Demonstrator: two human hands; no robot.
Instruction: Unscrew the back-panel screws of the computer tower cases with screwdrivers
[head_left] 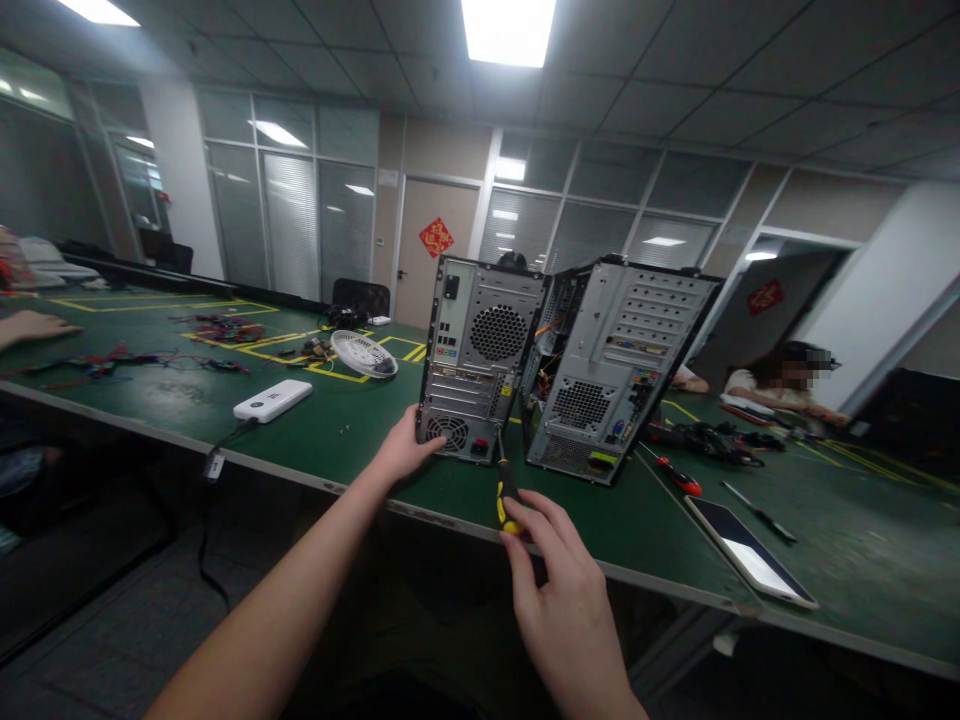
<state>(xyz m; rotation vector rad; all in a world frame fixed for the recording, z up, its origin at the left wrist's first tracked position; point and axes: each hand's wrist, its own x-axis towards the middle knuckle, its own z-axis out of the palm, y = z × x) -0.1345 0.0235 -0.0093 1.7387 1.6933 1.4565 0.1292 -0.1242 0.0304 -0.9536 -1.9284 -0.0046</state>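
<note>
Two grey computer towers stand upright on the green table, their rear panels facing me. My left hand (405, 450) rests against the lower left corner of the left tower (480, 355), fingers closed on its edge. My right hand (559, 575) pinches the yellow-and-black handle of a screwdriver (506, 490), whose shaft points up at the tower's lower right rear edge. The right tower (611, 365) stands beside it with its side open and wires showing inside.
On the green table (337, 440) lie a white box with a cable (272, 400), a white round fan (364, 353), wire bundles at the left, a red-handled screwdriver (679, 475), a tablet (750, 553) and a pen. A seated person (780, 385) works at the far right; another person's hand (34, 325) is at the left.
</note>
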